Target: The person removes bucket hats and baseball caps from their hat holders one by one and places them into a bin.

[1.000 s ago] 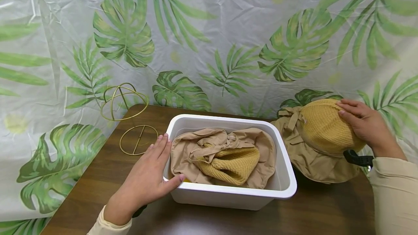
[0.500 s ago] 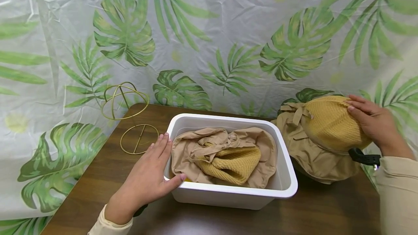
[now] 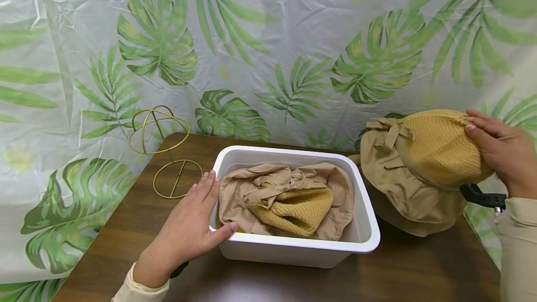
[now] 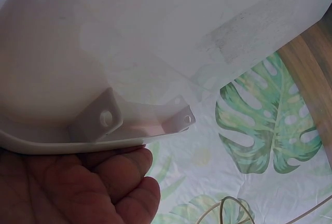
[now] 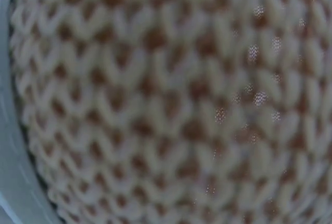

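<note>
In the head view my right hand pinches the knitted yellow crown of a sun hat between thumb and fingers, at the table's right end. The hat has a wide tan brim, a tied bow and is tilted. Its knit fills the right wrist view, close and blurred. My left hand lies with straight fingers against the left rim of a white plastic bin; the left wrist view shows its fingers under the bin's edge. Inside the bin sits a similar hat, tan brim folded round its yellow crown.
A gold wire hat stand is at the back left, behind my left hand. The brown wooden table ends against a leaf-patterned sheet hanging behind. Something yellow peeks from under the hat in the bin.
My right hand has moved up and to the right, raising the sun hat's crown and pulling its brim upward. The left hand and the bin have stayed in place.
</note>
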